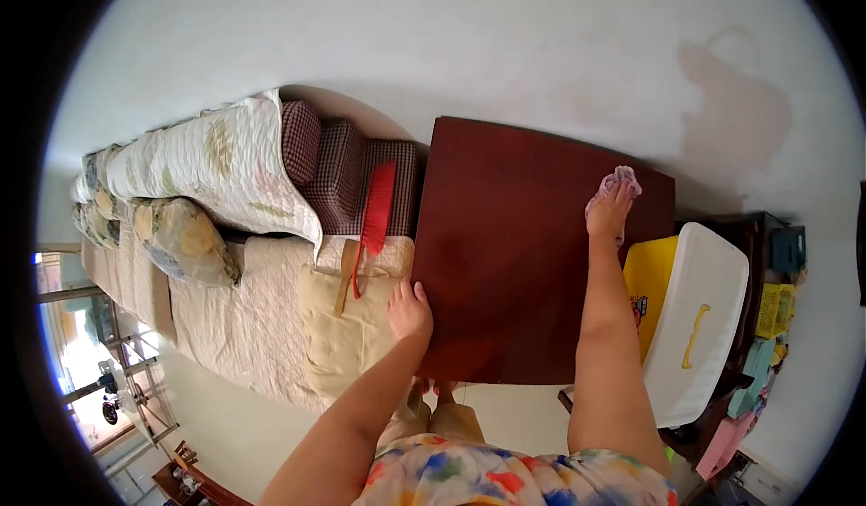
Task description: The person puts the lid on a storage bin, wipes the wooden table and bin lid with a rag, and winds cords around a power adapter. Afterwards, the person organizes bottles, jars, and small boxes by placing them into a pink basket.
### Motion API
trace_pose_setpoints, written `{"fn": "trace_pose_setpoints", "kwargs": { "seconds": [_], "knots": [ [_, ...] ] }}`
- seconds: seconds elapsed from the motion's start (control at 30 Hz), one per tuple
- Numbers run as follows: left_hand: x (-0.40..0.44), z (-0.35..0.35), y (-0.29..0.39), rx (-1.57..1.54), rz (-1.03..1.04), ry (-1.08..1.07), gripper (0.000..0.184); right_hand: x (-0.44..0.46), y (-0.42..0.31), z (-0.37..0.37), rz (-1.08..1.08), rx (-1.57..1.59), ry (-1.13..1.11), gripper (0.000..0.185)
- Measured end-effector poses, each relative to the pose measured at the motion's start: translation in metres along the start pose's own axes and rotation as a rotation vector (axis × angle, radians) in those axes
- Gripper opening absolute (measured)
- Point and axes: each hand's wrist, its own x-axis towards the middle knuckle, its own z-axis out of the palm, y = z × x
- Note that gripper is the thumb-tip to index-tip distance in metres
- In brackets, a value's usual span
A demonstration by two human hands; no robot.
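My right hand [611, 210] presses a crumpled pink cloth [626, 176] onto the dark red wooden table [505, 253], near its far right corner. Part of the cloth shows beyond and beside the fingers. At the table's left edge rests my left hand [410, 310], fingers stretched out and holding nothing. Beside it lies a beige seat cushion [338, 344]. On the sofa close by are a red-bristled brush [379, 208] and a flat wooden strip [345, 279], which may be the brush's handle or a separate piece; I cannot tell.
A long sofa [212, 317] with a quilted cover [207, 150] and a patterned pillow [180, 240] runs along the left. Right of the table stand a white lid or panel [699, 326] with a yellow handle, a yellow box [648, 276] and a small yellow basket [774, 310]. A wall borders the far side.
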Motion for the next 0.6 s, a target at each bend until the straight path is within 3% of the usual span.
{"fn": "trace_pose_setpoints", "kwargs": {
  "seconds": [0.07, 0.2, 0.27, 0.3, 0.33, 0.37, 0.47, 0.6],
  "knots": [
    [-0.001, -0.002, 0.002, -0.027, 0.014, 0.033, 0.034, -0.015, 0.002, 0.004, -0.021, 0.134, 0.072, 0.047],
    [0.000, -0.002, 0.003, -0.021, 0.035, 0.083, 0.033, -0.043, -0.113, -0.110, 0.016, 0.606, -0.394, 0.039],
    [-0.001, -0.002, 0.003, -0.017, 0.035, 0.095, 0.033, -0.080, -0.150, -0.114, -0.477, 0.430, -0.235, 0.041],
    [-0.003, -0.001, 0.002, -0.018, 0.037, 0.107, 0.033, -0.109, -0.164, -0.115, -0.581, 0.440, -0.106, 0.043],
    [-0.002, 0.002, 0.000, -0.023, 0.042, 0.117, 0.033, -0.129, -0.173, -0.127, -0.661, 0.507, -0.259, 0.042],
    [-0.001, 0.003, -0.001, -0.030, 0.047, 0.129, 0.033, -0.157, -0.178, -0.129, -0.739, 0.519, -0.207, 0.041],
    [-0.001, 0.004, -0.003, -0.085, 0.055, 0.126, 0.034, -0.237, -0.152, -0.159, -0.816, 0.704, -0.263, 0.045],
    [0.000, -0.001, -0.003, -0.067, 0.013, 0.003, 0.040, -0.298, -0.076, -0.193, -0.721, 0.470, -0.403, 0.046]
  ]
}}
